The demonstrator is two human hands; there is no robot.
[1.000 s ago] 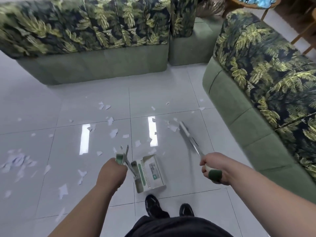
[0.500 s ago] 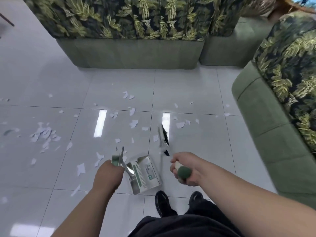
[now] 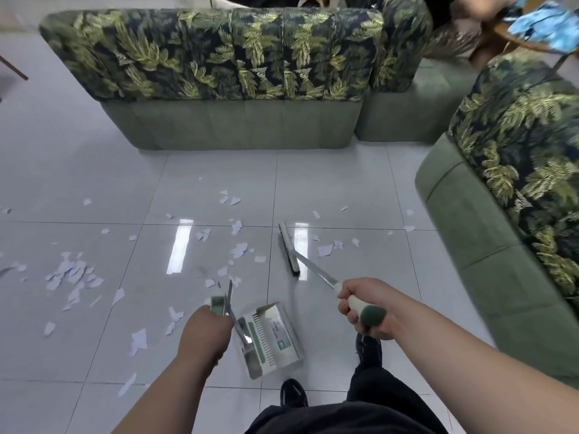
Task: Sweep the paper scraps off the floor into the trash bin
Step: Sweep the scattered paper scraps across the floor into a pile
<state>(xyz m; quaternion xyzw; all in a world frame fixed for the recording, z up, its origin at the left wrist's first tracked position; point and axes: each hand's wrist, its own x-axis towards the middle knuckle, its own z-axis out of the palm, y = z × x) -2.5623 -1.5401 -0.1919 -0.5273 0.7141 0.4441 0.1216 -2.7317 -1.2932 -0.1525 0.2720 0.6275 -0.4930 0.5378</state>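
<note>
This is looking like a home living room: a leaf-print sofa (image 3: 219,57) is stretching across the top of the frame, a matching sofa (image 3: 517,158) is filling the right side, and a glossy tiled floor (image 3: 78,158) is spreading beneath them.

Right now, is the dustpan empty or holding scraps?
Empty, as far as shows: the dustpan has no white scraps on its tray, while paper scraps lie across the floor.
</note>
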